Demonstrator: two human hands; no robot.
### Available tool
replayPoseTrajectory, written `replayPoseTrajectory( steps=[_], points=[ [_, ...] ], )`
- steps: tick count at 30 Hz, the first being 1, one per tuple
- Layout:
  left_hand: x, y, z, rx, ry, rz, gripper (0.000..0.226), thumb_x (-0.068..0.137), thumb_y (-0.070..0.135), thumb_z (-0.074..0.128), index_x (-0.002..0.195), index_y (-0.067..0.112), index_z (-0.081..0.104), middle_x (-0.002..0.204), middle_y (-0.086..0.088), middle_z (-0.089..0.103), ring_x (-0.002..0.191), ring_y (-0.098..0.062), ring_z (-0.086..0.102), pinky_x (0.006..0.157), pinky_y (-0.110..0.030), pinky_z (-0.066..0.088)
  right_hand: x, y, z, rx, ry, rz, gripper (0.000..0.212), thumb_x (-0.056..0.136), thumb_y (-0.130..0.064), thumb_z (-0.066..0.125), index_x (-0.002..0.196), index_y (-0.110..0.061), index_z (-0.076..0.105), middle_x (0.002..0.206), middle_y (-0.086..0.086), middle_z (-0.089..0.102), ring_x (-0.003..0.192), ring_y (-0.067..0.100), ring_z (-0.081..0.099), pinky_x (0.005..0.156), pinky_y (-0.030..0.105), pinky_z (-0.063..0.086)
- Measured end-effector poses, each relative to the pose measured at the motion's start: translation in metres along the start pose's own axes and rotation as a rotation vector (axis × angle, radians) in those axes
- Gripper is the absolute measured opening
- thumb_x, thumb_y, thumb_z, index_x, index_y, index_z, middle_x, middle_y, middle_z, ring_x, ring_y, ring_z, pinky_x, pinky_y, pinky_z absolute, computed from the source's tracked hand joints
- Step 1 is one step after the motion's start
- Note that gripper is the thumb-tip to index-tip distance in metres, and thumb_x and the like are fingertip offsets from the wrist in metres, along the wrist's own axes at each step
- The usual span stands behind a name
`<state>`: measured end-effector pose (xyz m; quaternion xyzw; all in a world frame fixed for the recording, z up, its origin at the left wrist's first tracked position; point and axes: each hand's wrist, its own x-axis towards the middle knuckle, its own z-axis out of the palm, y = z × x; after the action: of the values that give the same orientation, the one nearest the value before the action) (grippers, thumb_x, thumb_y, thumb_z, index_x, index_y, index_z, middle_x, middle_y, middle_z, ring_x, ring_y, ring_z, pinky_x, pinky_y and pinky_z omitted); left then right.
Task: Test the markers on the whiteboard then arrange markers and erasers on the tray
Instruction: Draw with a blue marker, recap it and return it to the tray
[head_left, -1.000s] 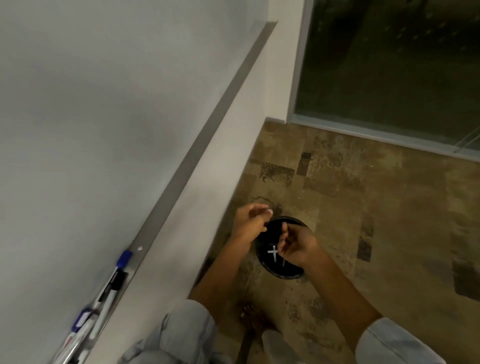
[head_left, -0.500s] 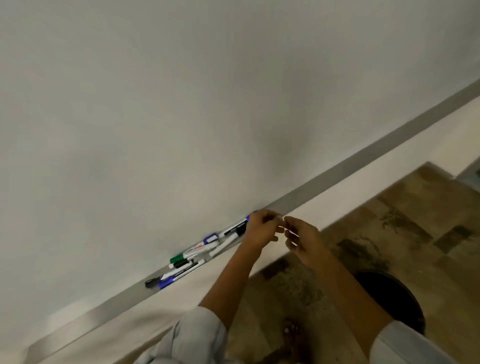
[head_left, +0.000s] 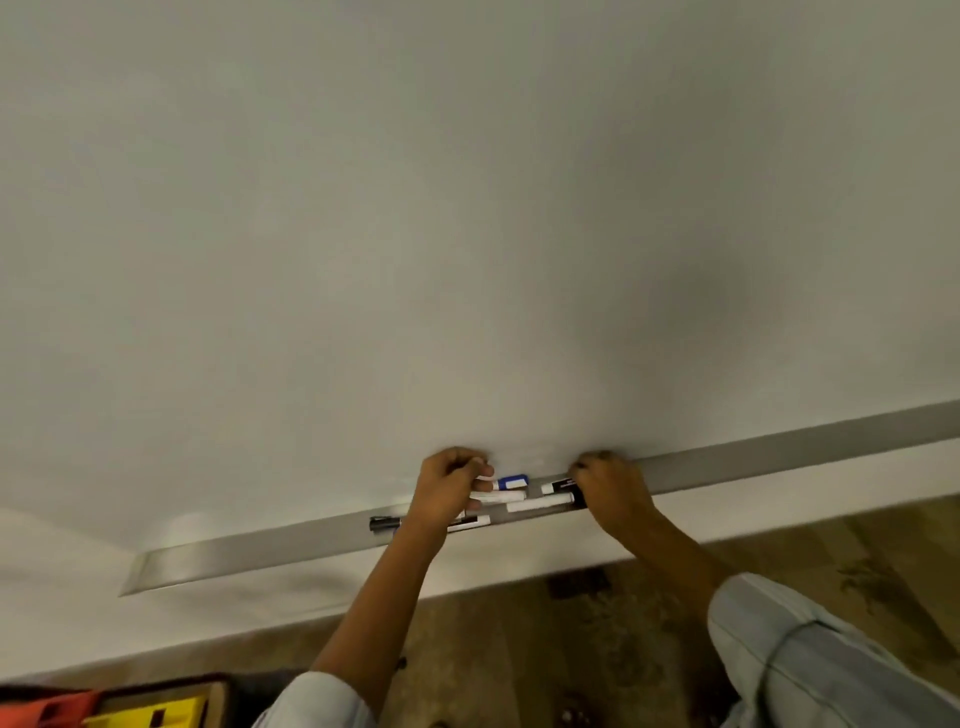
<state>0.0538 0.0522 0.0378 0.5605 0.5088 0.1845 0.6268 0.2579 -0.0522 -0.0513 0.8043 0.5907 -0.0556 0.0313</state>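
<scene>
Markers (head_left: 537, 503) lie in the tray (head_left: 779, 462) at centre frame, light, stiff and smooth, best pinched at mid-barrel; left hand (head_left: 447, 491) fingers curl round some, right hand (head_left: 613, 488) fingers curl at their ends, grip unclear.

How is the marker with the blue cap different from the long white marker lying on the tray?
The blue-capped marker lies close against the whiteboard; the long white marker lies nearer the tray front. The first adjoins the left hand, the second reaches the right hand. Both lie flat along the tray.
</scene>
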Motion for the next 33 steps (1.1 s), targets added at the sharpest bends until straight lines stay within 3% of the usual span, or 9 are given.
replayPoseTrajectory(
  steps=[6, 10, 13, 16, 18, 20, 24, 29, 33],
  points=[
    [-0.004, 0.001, 0.007, 0.031, -0.069, 0.022, 0.015, 0.098, 0.008, 0.051, 0.102, 0.005, 0.065, 0.098, -0.014, 0.073, 0.077, -0.020, 0.069, 0.055, -0.024, 0.053, 0.001, -0.008, -0.016, -0.331, -0.139, 0.019, 0.018, 0.096, -0.008, 0.052, 0.103, -0.013, 0.069, 0.105, 0.004, 0.071, 0.097, 0.022, 0.068, 0.070, 0.031, 0.050],
    [-0.013, 0.004, 0.021, 0.095, -0.198, 0.048, 0.010, 0.096, 0.010, 0.054, 0.096, 0.014, 0.063, 0.098, -0.013, 0.072, 0.080, -0.018, 0.068, 0.060, -0.024, 0.053, 0.004, 0.007, -0.019, -0.239, -0.123, -0.064, 0.014, 0.093, -0.015, 0.058, 0.102, -0.016, 0.069, 0.106, 0.004, 0.071, 0.095, 0.023, 0.069, 0.079, 0.034, 0.056],
    [-0.014, 0.006, 0.027, 0.179, -0.231, 0.069, 0.012, 0.095, 0.016, 0.056, 0.104, 0.013, 0.063, 0.108, -0.014, 0.071, 0.094, -0.023, 0.068, 0.082, -0.040, 0.056, -0.006, 0.016, -0.031, -0.036, 0.085, -0.150, 0.025, 0.078, -0.031, 0.060, 0.092, -0.013, 0.068, 0.085, 0.006, 0.070, 0.070, 0.029, 0.069, 0.060, 0.039, 0.058],
    [-0.021, 0.017, 0.027, 0.322, -0.278, 0.153, 0.032, 0.098, 0.025, 0.053, 0.127, 0.011, 0.053, 0.117, -0.006, 0.062, 0.107, -0.020, 0.060, 0.091, -0.030, 0.049, -0.023, 0.012, -0.058, 0.284, 0.386, -0.161, 0.023, 0.069, -0.035, 0.061, 0.069, -0.012, 0.057, 0.060, 0.000, 0.055, 0.043, 0.020, 0.051, 0.039, 0.032, 0.048],
    [-0.030, 0.032, 0.024, 0.348, -0.311, 0.232, 0.042, 0.101, 0.031, 0.048, 0.138, 0.013, 0.042, 0.126, -0.005, 0.055, 0.114, -0.018, 0.055, 0.093, -0.024, 0.043, -0.030, -0.002, -0.088, 0.563, 0.620, -0.098, 0.026, 0.072, -0.016, 0.068, 0.061, -0.009, 0.047, 0.054, 0.001, 0.047, 0.043, 0.019, 0.044, 0.039, 0.031, 0.043],
    [-0.045, 0.054, 0.018, 0.296, -0.280, 0.324, 0.043, 0.102, 0.035, 0.043, 0.141, 0.017, 0.038, 0.128, 0.002, 0.053, 0.117, -0.014, 0.052, 0.092, -0.019, 0.042, -0.036, -0.027, -0.131, 0.980, 0.729, 0.029, 0.028, 0.081, 0.001, 0.065, 0.062, -0.003, 0.045, 0.053, 0.008, 0.052, 0.046, 0.025, 0.056, 0.044, 0.033, 0.050],
    [-0.089, 0.113, 0.001, -0.165, -0.111, 0.559, 0.034, 0.104, 0.034, 0.035, 0.128, 0.018, 0.053, 0.120, 0.001, 0.066, 0.110, -0.012, 0.064, 0.089, -0.031, 0.055, -0.051, -0.089, -0.226, 1.890, 0.651, 0.027, 0.022, 0.099, -0.008, 0.046, 0.081, -0.009, 0.059, 0.066, 0.006, 0.068, 0.062, 0.020, 0.070, 0.062, 0.032, 0.060],
    [-0.145, 0.181, -0.030, -0.540, -0.069, 0.665, 0.042, 0.104, 0.032, 0.031, 0.108, 0.017, 0.069, 0.107, -0.003, 0.075, 0.104, -0.017, 0.069, 0.094, -0.032, 0.054, -0.069, -0.160, -0.299, 2.052, 0.574, -0.233, 0.043, 0.072, -0.055, 0.070, 0.095, -0.020, 0.077, 0.093, 0.010, 0.076, 0.088, 0.024, 0.073, 0.069, 0.031, 0.060],
    [-0.179, 0.214, -0.059, -0.785, -0.047, 0.706, 0.038, 0.102, 0.028, 0.035, 0.095, 0.009, 0.068, 0.101, -0.012, 0.074, 0.095, -0.025, 0.071, 0.086, -0.035, 0.057, -0.080, -0.201, -0.325, 2.009, 0.646, -0.405, 0.051, 0.062, -0.067, 0.076, 0.096, -0.029, 0.079, 0.099, 0.003, 0.077, 0.095, 0.019, 0.073, 0.071, 0.024, 0.058]
  ],
)
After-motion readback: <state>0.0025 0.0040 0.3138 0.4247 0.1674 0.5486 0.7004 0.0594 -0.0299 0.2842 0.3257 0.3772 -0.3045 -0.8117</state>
